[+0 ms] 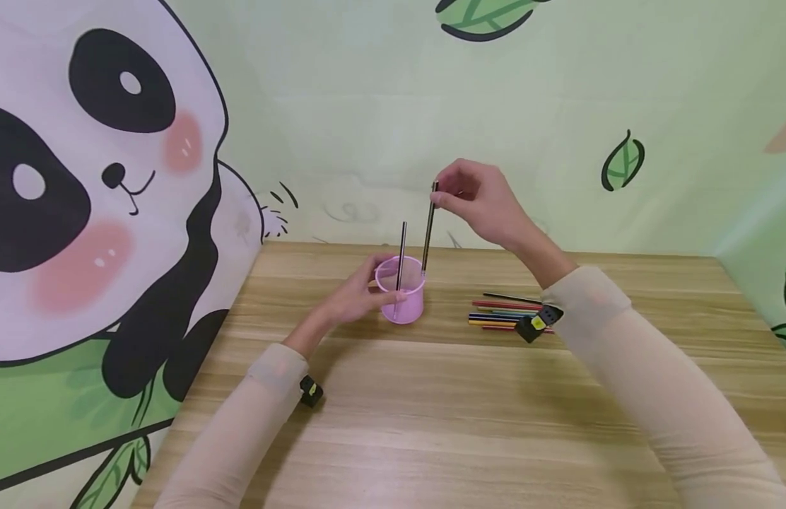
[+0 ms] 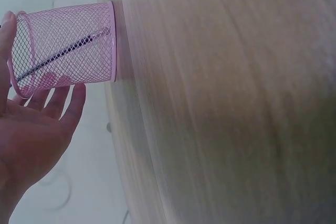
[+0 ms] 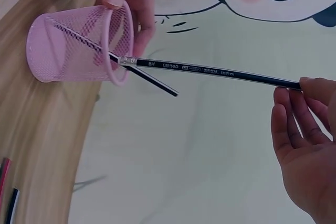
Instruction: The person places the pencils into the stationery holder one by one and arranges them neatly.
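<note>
A pink mesh pencil cup (image 1: 406, 309) stands upright on the wooden table. My left hand (image 1: 357, 295) holds it from the left, thumb on the near side and fingers round the back. One dark striped pencil (image 1: 402, 254) leans inside the cup and sticks out over the rim. My right hand (image 1: 482, 201) pinches a black pencil (image 3: 210, 71) near its upper end, above and right of the cup. That pencil's lower end, with a metal ferrule, is at the cup's rim; whether it touches the rim I cannot tell.
Several coloured pencils (image 1: 504, 316) lie in a loose bunch on the table (image 1: 393, 410), right of the cup and partly hidden by the right wrist. Behind the table rises a pale green backdrop (image 1: 367, 127) printed with a panda and leaves.
</note>
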The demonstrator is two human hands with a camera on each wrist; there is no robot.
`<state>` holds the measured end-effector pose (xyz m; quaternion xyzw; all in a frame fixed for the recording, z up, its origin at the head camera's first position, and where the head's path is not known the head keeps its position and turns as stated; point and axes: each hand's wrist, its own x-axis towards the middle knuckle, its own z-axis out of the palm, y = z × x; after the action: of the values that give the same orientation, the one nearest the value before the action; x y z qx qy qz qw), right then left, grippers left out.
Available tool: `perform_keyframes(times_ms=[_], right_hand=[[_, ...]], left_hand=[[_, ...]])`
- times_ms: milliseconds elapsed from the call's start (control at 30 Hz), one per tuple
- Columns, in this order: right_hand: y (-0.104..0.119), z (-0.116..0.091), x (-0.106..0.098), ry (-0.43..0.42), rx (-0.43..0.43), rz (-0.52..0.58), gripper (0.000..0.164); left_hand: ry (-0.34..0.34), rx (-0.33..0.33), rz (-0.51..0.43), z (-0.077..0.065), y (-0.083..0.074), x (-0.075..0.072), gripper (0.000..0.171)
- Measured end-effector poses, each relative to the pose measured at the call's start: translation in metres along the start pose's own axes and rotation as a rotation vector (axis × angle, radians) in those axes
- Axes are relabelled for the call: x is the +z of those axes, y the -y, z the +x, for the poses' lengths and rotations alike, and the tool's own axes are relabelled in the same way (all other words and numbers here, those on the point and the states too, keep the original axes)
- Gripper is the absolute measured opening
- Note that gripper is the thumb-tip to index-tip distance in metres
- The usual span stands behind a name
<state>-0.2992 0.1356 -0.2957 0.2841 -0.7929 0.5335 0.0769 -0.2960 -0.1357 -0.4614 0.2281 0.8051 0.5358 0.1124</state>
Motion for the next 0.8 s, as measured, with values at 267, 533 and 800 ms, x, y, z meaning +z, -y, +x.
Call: perform_keyframes(times_ms=[267, 533, 800], right_hand=[[-0.025, -0.002, 0.022, 0.019, 0.083, 0.039, 0.012], [-0.05, -0.011, 0.044, 0.036, 0.157, 0.045, 0.014], [-0.063, -0.016, 0.06, 0.055, 0.187, 0.043, 0.013]], left_hand=[[-0.002, 0.0, -0.021, 0.0, -0.002, 0.0, 0.084], [0.001, 0.019, -0.027, 0.0, -0.001, 0.001, 0.083], [0.003, 0.023, -0.01, 0.0, -0.001, 0.0, 0.084]])
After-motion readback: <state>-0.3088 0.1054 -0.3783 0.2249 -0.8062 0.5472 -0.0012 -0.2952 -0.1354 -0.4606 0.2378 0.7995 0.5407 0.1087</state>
